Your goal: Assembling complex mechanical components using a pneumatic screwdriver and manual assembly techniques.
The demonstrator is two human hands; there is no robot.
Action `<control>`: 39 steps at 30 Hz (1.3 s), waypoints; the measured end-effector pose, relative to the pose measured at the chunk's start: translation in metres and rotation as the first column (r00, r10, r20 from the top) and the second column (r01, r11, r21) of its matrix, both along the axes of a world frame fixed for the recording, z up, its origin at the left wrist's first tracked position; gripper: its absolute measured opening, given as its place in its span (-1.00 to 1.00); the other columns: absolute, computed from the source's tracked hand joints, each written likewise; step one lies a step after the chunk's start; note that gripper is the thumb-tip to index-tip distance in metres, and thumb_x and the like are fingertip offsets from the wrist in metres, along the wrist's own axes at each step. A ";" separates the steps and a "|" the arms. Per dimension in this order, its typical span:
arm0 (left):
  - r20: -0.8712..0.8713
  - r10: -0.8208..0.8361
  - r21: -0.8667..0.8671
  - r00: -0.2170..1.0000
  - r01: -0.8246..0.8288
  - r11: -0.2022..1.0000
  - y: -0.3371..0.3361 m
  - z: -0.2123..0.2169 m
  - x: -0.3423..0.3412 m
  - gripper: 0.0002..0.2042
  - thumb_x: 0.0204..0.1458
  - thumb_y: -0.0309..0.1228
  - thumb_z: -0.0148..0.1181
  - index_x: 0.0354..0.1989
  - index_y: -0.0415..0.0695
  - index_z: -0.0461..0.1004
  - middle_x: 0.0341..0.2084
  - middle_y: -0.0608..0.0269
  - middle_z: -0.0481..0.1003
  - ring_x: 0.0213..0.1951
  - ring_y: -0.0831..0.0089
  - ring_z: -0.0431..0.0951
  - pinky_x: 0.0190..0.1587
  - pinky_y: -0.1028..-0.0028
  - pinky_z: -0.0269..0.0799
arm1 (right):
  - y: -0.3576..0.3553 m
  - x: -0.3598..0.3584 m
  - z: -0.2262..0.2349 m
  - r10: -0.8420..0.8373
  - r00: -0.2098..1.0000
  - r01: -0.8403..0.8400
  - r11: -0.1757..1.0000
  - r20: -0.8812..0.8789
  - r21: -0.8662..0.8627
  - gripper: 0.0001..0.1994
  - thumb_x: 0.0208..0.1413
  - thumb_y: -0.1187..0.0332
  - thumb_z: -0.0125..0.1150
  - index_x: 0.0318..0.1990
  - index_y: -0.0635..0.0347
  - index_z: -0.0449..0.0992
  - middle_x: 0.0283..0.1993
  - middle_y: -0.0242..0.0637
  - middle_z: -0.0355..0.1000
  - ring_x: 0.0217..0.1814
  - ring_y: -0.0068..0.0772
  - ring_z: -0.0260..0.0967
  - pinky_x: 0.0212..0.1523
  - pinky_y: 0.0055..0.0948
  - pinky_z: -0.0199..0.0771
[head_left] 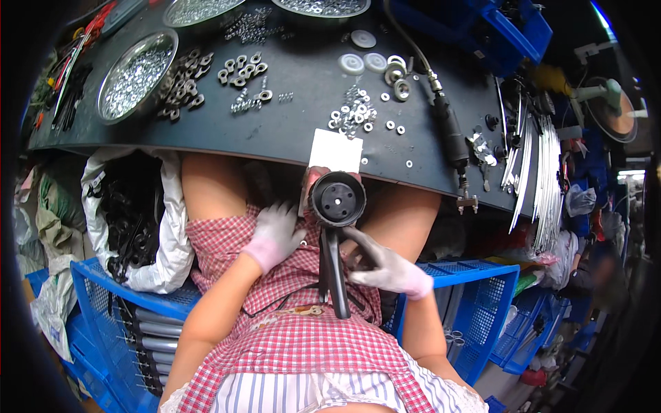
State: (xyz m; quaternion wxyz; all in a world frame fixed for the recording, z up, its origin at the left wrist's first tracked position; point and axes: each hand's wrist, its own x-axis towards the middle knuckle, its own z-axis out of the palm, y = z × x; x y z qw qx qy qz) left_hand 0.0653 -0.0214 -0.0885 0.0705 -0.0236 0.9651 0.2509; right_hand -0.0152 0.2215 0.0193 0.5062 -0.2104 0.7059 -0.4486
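A black round cup-shaped part (337, 198) with small holes in its face sits at the table's near edge, in front of my lap. Long black legs (334, 275) reach down from it toward me. My left hand (277, 234), in a pale glove, is just left of the part over the checked apron, fingers apart and nothing visible in them. On the other side, my gloved right hand (387, 267) is beside the legs, thumb and forefinger spread with a gap between them. Its fingertips are close to the legs; whether they touch is unclear. A white square piece (336, 150) lies behind the cup.
The dark table (275, 141) carries metal bowls of small parts (138, 76), loose nuts (186, 82), rings (354, 113) and white discs (351, 64). A black power driver (451, 134) lies at right, near metal rods (547, 179). Blue crates (475, 275) flank my legs; a white sack (169, 220) stands left.
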 end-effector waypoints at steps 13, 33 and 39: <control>-0.616 0.147 0.335 0.774 0.089 0.938 0.010 0.108 -0.053 -0.25 -0.47 -0.22 0.50 0.05 -0.14 0.42 -0.07 0.06 0.48 0.06 0.02 0.44 0.18 0.12 0.27 | -0.019 -0.187 0.026 0.216 0.286 0.741 0.568 -0.934 0.358 -0.43 0.08 -0.02 0.26 0.06 0.26 0.36 0.07 0.00 0.35 0.10 0.06 0.42 0.04 -0.10 0.47; -0.578 0.346 0.467 0.739 -0.048 0.883 0.023 0.094 -0.052 -0.17 -0.62 -0.21 0.54 0.04 -0.10 0.38 -0.07 0.08 0.46 0.09 -0.01 0.41 0.19 0.10 0.24 | -0.050 -0.094 0.099 -0.192 0.822 0.568 0.192 0.536 -0.801 -0.60 -0.03 0.32 0.29 0.00 -0.03 0.35 -0.30 -0.39 0.41 -0.26 -0.53 0.29 -0.40 -0.40 0.51; -0.582 0.373 0.538 0.722 -0.002 0.843 0.024 0.090 -0.055 -0.25 -0.61 -0.26 0.50 -0.03 -0.10 0.41 -0.08 0.07 0.47 0.06 -0.01 0.43 0.16 0.10 0.28 | -0.081 -0.120 0.068 0.161 0.921 0.335 0.141 0.356 -0.932 -0.74 0.01 0.24 0.30 -0.24 -0.12 0.30 -0.48 -0.51 0.36 -0.35 -0.55 0.20 -0.48 -0.50 0.45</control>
